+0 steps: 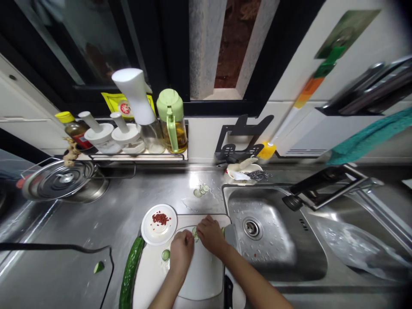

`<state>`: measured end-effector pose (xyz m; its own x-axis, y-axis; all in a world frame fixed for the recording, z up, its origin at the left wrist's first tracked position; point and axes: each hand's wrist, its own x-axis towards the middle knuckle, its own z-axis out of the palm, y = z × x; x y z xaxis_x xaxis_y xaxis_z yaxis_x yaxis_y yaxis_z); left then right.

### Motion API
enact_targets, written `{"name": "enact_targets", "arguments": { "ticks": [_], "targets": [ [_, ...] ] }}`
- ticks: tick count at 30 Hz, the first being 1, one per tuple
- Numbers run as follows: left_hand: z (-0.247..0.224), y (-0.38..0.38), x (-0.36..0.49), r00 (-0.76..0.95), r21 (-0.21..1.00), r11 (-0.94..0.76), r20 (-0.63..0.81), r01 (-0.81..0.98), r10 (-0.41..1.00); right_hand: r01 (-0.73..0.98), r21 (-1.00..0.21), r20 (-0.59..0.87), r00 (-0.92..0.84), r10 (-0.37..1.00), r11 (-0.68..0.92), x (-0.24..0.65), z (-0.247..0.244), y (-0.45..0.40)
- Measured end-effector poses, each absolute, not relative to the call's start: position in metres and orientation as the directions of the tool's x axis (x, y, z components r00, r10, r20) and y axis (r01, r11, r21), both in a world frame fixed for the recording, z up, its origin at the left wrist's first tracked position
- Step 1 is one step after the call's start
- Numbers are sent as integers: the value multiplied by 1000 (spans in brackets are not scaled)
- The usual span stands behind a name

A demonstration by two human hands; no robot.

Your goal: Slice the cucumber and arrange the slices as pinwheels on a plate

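From where I stand, the thin cucumber slices point(195, 233) lie at the far end of the smooth white plate point(203, 277), between the two hands and just left of the right hand's fingertips point(200, 228). The right hand point(210, 236) is nearer, its fingers bent and seemingly touching them; the left hand point(182, 251) is curled nearly closed just beside them. Whether either pinches a slice, I cannot tell. Pale and round, the slices show no clear long axis. The whole cucumber point(131, 272), glossy, dark green and bumpy, lies left of the left hand, its length running away from the person, far end leaning right. Small, wrinkled red berries point(160, 219) sit in a round white dish point(148, 234); right of the plate, the black-handled knife point(228, 292) points its broad metal blade away from the person
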<state>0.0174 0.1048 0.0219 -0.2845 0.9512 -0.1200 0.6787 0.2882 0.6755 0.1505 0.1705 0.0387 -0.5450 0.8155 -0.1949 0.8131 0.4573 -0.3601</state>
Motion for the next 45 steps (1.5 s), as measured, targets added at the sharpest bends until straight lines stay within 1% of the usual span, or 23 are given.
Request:
{"name": "enact_targets", "arguments": {
  "ticks": [3, 7, 11, 14, 17, 21, 26, 30, 35, 45],
  "targets": [
    [26, 98, 4, -296, 710, 291, -121, 641, 947, 824, -384, -178, -508, 843, 416, 160, 44, 167],
    [30, 78, -31, -379, 737, 329, -108, 590, 919, 837, -414, -167, -456, 874, 358, 175, 48, 150],
    [29, 53, -65, -451, 695, 417, -148, 586, 880, 837, -446, -165, -424, 890, 316, 184, 47, 119],
    [24, 38, -78, -467, 652, 481, -214, 586, 858, 816, -513, -162, -398, 903, 268, 184, 43, 93],
    [19, 30, -79, -448, 643, 492, -248, 587, 859, 794, -553, -153, -393, 907, 251, 180, 39, 73],
    [15, 28, -71, -439, 663, 468, -228, 584, 869, 774, -578, -121, -397, 910, 260, 176, 28, 56],
    [20, 30, -66, -415, 671, 452, -230, 588, 880, 780, -564, -102, -391, 915, 271, 173, 18, 46],
    [22, 29, -66, -401, 666, 463, -259, 585, 879, 790, -546, -124, -403, 907, 277, 171, 25, 44],
    [23, 30, -66, -401, 659, 439, -221, 610, 889, 804, -528, -145, -400, 905, 271, 168, 35, 43],
    [18, 32, -66, -415, 632, 472, -250, 615, 875, 799, -533, -136, -406, 904, 278, 165, 32, 42]
  ]
}}
